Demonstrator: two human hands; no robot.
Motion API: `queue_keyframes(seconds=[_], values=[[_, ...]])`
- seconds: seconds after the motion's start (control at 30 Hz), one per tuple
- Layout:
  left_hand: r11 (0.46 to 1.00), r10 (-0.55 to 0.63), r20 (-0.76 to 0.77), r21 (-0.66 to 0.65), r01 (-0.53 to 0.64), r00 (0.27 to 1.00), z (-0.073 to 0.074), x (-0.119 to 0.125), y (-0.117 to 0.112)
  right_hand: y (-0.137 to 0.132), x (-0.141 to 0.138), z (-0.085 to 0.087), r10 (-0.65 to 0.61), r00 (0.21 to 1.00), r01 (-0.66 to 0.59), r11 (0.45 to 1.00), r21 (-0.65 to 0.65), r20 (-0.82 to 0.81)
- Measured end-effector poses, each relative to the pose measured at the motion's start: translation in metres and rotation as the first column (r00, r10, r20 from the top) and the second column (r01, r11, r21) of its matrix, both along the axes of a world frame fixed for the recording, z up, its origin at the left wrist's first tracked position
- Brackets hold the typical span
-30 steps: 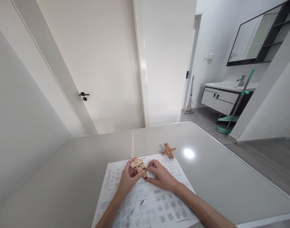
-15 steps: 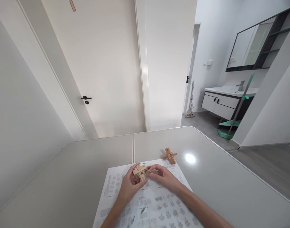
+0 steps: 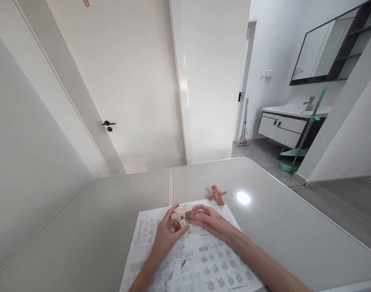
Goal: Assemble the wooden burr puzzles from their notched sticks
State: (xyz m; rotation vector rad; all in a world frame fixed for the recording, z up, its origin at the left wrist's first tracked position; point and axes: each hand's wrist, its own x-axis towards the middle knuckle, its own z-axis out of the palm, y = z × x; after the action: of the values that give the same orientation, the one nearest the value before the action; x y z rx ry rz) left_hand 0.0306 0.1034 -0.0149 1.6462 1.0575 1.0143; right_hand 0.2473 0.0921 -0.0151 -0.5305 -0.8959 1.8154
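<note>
My left hand (image 3: 166, 232) is closed around a partly joined wooden burr puzzle (image 3: 178, 212) of pale notched blocks, gripping it between thumb and fingers. Just to its right, my right hand (image 3: 211, 221) pinches a single wooden puzzle piece (image 3: 190, 215), darker on its visible side. That piece is close to the puzzle's right side; whether the two touch I cannot tell. Both hands are above a printed instruction sheet (image 3: 185, 273) covered in small grey diagrams. Beyond my right hand, a second wooden puzzle (image 3: 217, 195), cross-shaped and reddish brown, rests by the sheet's far right corner.
The grey folding table (image 3: 78, 239) has a seam running away from me down its middle. Behind it stands a white door (image 3: 136, 89) with a black handle. To the right are a washbasin cabinet (image 3: 281, 129), a mop (image 3: 243, 129) and a green dustpan (image 3: 288, 166).
My right hand has drawn the wooden piece slightly to the right, and more of the piece shows. The left hand still holds the puzzle. The camera view has shifted a little.
</note>
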Motion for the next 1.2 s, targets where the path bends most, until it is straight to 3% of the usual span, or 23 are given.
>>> queue_keyframes(seconds=[0.2,0.5,1.2], values=[[1.000,-0.013,-0.049,-0.001,0.013,0.999,0.004,0.004,-0.004,0.001,0.002,-0.003,0.019,0.997,-0.021,0.999,0.030,0.080],[0.988,-0.038,-0.188,0.142,0.066,0.981,0.002,0.004,-0.006,0.006,0.001,-0.015,-0.027,0.968,0.015,0.999,0.051,0.250],[0.981,-0.115,-0.256,0.124,0.150,0.960,0.000,0.004,-0.009,-0.003,0.006,-0.002,-0.005,0.914,-0.054,0.990,0.133,0.406]])
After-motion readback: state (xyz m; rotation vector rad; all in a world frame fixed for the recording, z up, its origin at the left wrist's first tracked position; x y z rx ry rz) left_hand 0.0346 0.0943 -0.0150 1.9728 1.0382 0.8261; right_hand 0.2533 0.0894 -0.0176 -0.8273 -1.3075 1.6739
